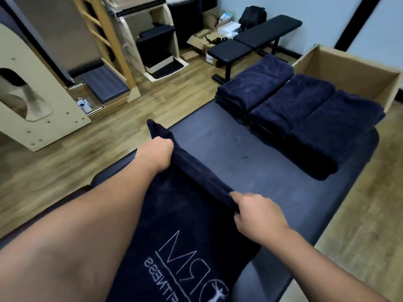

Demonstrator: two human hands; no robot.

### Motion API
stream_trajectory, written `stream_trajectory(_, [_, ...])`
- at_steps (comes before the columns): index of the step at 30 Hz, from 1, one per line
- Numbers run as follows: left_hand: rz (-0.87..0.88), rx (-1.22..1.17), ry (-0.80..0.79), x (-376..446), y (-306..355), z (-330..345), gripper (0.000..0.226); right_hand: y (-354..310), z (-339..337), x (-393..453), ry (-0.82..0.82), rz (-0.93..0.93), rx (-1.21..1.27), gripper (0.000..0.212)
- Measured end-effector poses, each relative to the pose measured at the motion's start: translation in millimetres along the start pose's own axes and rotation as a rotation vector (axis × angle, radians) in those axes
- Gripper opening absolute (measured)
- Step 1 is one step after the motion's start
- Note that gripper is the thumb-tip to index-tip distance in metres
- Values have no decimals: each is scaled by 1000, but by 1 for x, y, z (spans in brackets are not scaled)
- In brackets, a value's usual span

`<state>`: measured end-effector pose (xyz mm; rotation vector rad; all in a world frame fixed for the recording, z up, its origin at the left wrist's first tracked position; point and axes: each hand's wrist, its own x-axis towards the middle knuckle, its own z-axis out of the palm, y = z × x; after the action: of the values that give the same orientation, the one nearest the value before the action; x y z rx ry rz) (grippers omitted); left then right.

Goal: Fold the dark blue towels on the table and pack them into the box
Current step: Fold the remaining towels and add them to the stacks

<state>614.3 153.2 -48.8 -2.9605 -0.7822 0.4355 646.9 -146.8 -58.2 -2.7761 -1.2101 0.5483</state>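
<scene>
left hand fingers hidden under towel

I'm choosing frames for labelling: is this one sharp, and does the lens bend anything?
Head view: the floor and wooden equipment at left are motion-smeared, while the towel held by the left hand and right hand stays fairly crisp; the wide lens bows the table and cardboard box; lighting is soft, without glare.

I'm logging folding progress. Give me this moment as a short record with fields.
left hand: grips far edge of the logo towel
right hand: pinches same edge
logo towel: spread on table, far edge lifted
folded stacks: three, at table's far end
box: open, behind stacks, no towels visible inside
</scene>
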Motion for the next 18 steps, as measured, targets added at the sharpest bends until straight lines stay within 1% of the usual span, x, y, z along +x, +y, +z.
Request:
stream_trajectory(3, [-36, -12, 22, -38, -32, 7, 19, -39, -4, -28, -100, -21, 60, 38])
stream_trajectory(5, [-60, -37, 37, -61, -50, 13, 18, -63, -5, -46, -183, -41, 118, 43])
stream_trajectory(8, [-91, -109, 78, -102, -86, 24, 15, -108, -3, -73, -272, -113, 170, 42])
stream_trajectory(11, [-84, -209, 94, -140, -124, 39, 12, -150, 4, -94, -307, -184, 152, 37])
stream_trajectory(14, [-90, -229, 65, -182, -158, 57, 14, -188, 18, -114, -327, -226, 152, 32])
stream_trajectory(18, [-130, -220, 44, -234, -196, 83, 30, -239, 42, -143, -380, -277, 154, 37])
